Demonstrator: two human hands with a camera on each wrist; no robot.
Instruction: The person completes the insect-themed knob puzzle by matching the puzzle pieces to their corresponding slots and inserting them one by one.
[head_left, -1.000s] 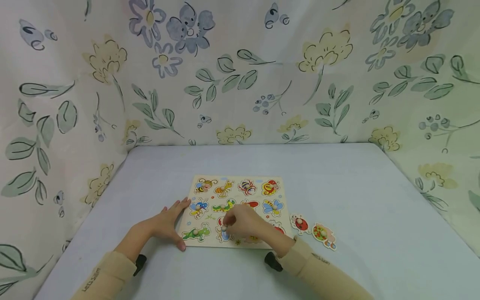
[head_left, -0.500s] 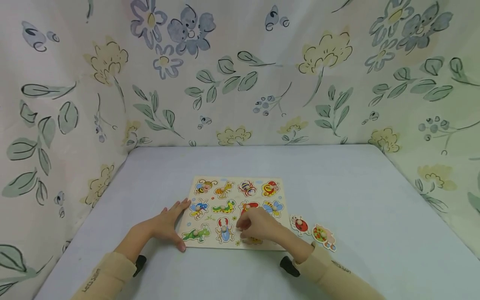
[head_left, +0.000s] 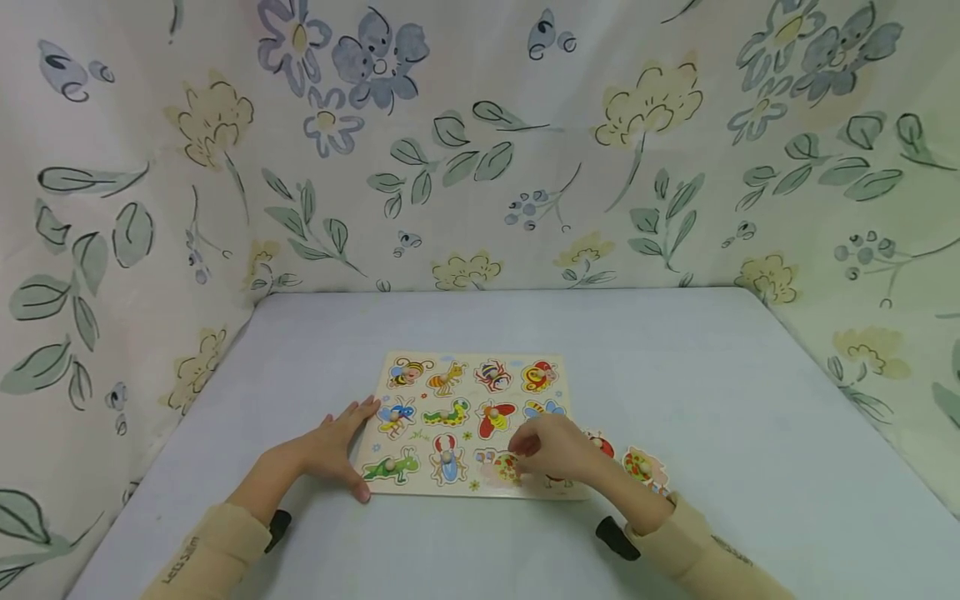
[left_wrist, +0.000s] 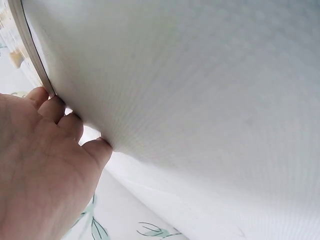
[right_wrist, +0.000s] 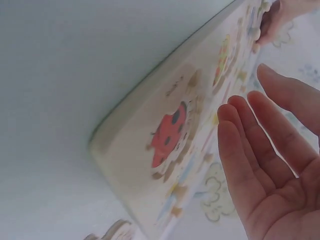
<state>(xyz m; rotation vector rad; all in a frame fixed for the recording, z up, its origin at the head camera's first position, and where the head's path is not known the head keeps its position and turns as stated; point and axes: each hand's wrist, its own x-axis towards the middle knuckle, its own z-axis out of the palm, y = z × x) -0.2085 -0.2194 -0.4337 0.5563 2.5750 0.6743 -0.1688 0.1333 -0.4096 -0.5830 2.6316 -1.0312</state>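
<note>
left hand (head_left: 330, 450): flat, steadying puzzle board (head_left: 465, 492) edge | right hand (head_left: 551, 450): empty, fingers relaxed | approach ladybird piece (head_left: 600, 444) peg from above

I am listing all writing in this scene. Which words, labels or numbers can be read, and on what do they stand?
"Let's Slim", as far as it can be read: on the left sleeve.
Small dark print on the right sleeve: too blurred to read.
Puzzle board: only insect pictures, no words visible.

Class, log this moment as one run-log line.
left hand: rests on puzzle board edge | right hand: open, empty, above board's near right corner | ladybird piece, snail piece: on table
</note>
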